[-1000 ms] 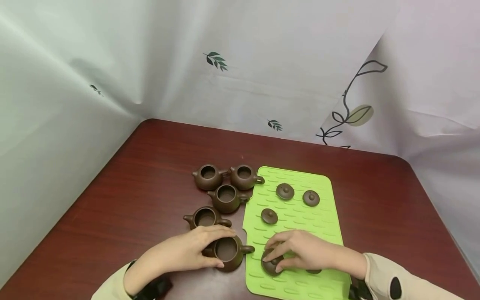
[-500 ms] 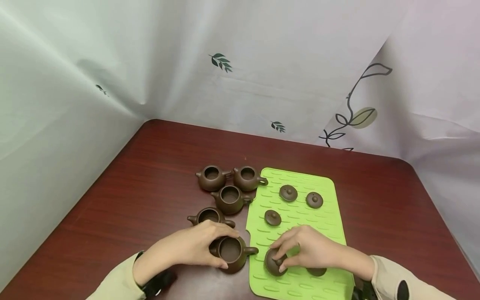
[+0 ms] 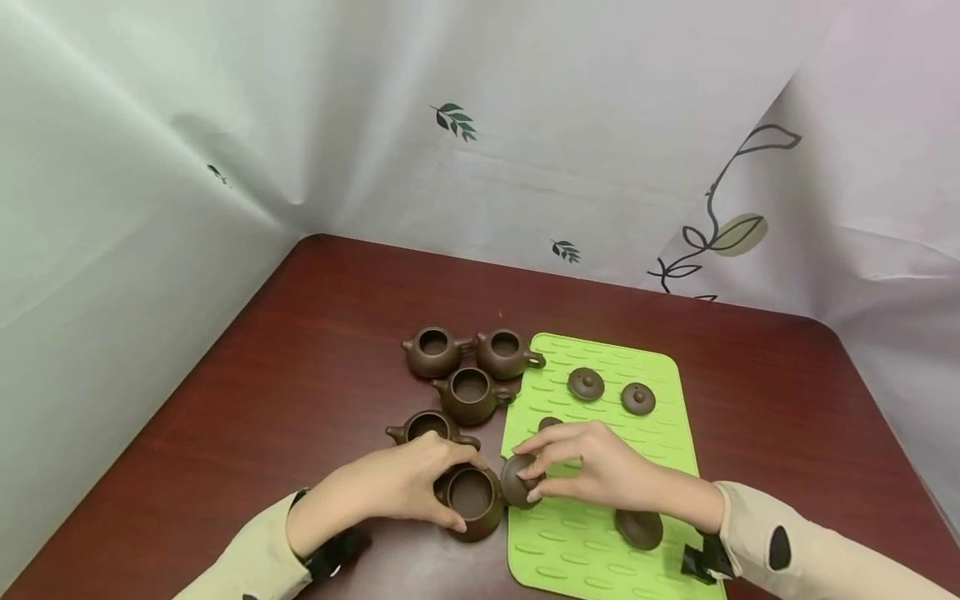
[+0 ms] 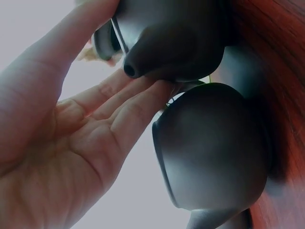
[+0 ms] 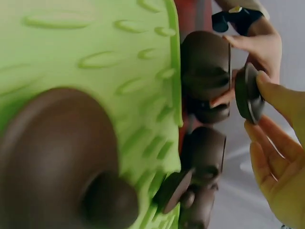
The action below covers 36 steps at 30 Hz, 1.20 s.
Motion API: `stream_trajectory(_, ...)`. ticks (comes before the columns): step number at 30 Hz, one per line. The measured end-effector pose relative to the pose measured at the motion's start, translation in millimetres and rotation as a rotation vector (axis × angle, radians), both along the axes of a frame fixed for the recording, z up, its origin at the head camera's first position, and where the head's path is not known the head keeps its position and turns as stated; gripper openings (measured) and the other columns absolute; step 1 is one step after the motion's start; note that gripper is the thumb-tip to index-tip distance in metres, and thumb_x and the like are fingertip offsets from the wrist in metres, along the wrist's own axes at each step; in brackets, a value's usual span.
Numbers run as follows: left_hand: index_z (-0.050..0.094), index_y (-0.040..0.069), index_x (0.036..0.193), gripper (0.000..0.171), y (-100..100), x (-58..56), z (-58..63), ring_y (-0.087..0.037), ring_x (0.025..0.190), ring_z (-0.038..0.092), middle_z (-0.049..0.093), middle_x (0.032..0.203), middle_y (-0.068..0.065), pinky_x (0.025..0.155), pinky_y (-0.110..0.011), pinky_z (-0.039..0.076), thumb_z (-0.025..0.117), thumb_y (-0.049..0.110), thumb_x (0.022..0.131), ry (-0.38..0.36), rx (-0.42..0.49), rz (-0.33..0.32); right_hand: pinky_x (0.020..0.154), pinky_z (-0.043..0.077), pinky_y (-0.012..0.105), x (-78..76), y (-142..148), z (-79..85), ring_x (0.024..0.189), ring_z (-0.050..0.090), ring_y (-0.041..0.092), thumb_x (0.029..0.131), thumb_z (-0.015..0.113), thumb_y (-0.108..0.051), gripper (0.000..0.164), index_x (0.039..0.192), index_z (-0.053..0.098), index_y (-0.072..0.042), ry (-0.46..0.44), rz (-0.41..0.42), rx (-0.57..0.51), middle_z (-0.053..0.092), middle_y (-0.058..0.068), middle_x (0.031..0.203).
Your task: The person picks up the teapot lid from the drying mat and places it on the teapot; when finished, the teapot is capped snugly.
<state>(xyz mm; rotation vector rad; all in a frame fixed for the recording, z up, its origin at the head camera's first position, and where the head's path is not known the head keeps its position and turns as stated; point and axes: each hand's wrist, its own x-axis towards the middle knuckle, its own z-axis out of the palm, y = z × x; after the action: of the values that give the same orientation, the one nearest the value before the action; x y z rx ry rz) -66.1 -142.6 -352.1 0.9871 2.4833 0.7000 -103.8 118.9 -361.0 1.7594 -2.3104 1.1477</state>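
Note:
Between thumb and fingers, my left hand (image 3: 401, 479) holds the nearest brown teapot (image 3: 486, 527) by its sides; the pot is lidless and upright on the table. The left wrist view shows that teapot's spout (image 4: 143, 55) pointing past my fingers. My right hand (image 3: 607, 471) pinches a round brown lid (image 3: 516, 485) by its knob. In the head view this lid overlaps the pot's handle, at the mat's left edge. The right wrist view shows the lid (image 5: 244, 95) tilted on edge in that camera, raised off the mat, near the gripped teapot (image 5: 205, 57).
Behind the held pot stand several more lidless teapots, the closest (image 3: 429, 425) near my left fingers. A green ridged mat (image 3: 555, 550) bears other lids, including a larger near one (image 3: 641, 531) under my right wrist and two at the back (image 3: 586, 384). White curtains (image 3: 375, 125) surround the table.
My right hand has lifted the lid from the mat and carried it left and away from me, towards the teapot. The left hand keeps its hold on the pot.

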Motion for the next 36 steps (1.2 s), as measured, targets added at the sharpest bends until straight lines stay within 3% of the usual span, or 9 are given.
stream_trajectory(5, 0.063, 0.017, 0.114, 0.051, 3.2, -0.9, 0.7, 0.003, 0.074, 0.051, 0.061, 0.091, 0.011, 0.065, -0.015, 0.043, 0.081, 0.034, 0.07, -0.013, 0.0, 0.007, 0.061, 0.049, 0.011, 8.0, -14.2, -2.5, 0.085, 0.068, 0.009, 0.073, 0.079, -0.02, 0.02, 0.091, 0.076, -0.012, -0.04, -0.046, -0.058, 0.071, 0.006, 0.099)
stream_trajectory(11, 0.062, 0.017, 0.111, 0.049, 4.6, -1.8, 2.4, 0.002, 0.064, 0.043, 0.058, 0.081, 0.014, 0.055, -0.015, 0.04, 0.082, 0.035, 0.069, -0.027, 0.008, 0.014, 0.066, 0.051, 0.013, 19.1, -27.2, -6.7, 0.087, 0.068, 0.012, 0.072, 0.08, -0.022, 0.021, 0.09, 0.076, -0.012, -0.116, -0.101, -0.093, 0.071, 0.006, 0.099)
stream_trajectory(15, 0.06, 0.021, 0.101, 0.042, 4.3, -1.3, 2.5, 0.002, 0.065, 0.047, 0.055, 0.08, 0.017, 0.056, -0.015, 0.041, 0.082, 0.035, 0.068, -0.02, 0.014, 0.012, 0.053, 0.043, 0.007, 23.5, -35.1, -9.4, 0.086, 0.068, 0.009, 0.073, 0.079, -0.024, 0.021, 0.09, 0.076, -0.012, -0.126, -0.138, -0.101, 0.071, 0.004, 0.097)
stream_trajectory(18, 0.059, 0.022, 0.095, 0.038, 3.4, -0.7, 2.4, 0.0, 0.065, 0.048, 0.052, 0.075, 0.017, 0.056, -0.015, 0.041, 0.083, 0.035, 0.068, -0.011, 0.017, 0.008, 0.05, 0.038, 0.005, 25.3, -40.0, -11.8, 0.079, 0.067, 0.005, 0.073, 0.079, -0.025, 0.02, 0.09, 0.076, -0.014, -0.029, -0.147, -0.119, 0.072, 0.003, 0.094)
stream_trajectory(24, 0.061, 0.022, 0.095, 0.037, -0.8, -1.3, 1.4, 0.002, 0.065, 0.049, 0.053, 0.075, 0.018, 0.056, -0.014, 0.042, 0.083, 0.034, 0.068, -0.02, 0.034, 0.009, 0.061, 0.042, 0.009, 27.2, -46.1, -14.6, 0.08, 0.067, 0.001, 0.073, 0.077, -0.032, 0.021, 0.091, 0.076, -0.021, 0.211, -0.191, -0.126, 0.071, -0.002, 0.097)
stream_trajectory(30, 0.063, 0.018, 0.102, 0.042, -1.6, 1.0, 0.9, 0.005, 0.066, 0.048, 0.053, 0.078, 0.018, 0.057, -0.013, 0.042, 0.082, 0.033, 0.068, 0.014, 0.022, 0.01, 0.063, 0.049, 0.011, 30.9, -52.0, -12.2, 0.083, 0.068, 0.005, 0.073, 0.078, -0.029, 0.02, 0.089, 0.076, -0.017, 0.221, -0.191, -0.109, 0.072, 0.001, 0.091)
stream_trajectory(36, 0.062, 0.017, 0.104, 0.039, 1.1, 4.3, -0.9, 0.007, 0.074, 0.052, 0.06, 0.089, 0.016, 0.063, -0.009, 0.043, 0.079, 0.024, 0.068, 0.023, 0.042, -0.01, 0.062, 0.052, 0.015, 33.1, -52.4, -8.4, 0.08, 0.067, 0.003, 0.078, 0.074, -0.032, 0.018, 0.091, 0.076, -0.02, 0.248, -0.216, -0.019, 0.072, -0.003, 0.091)
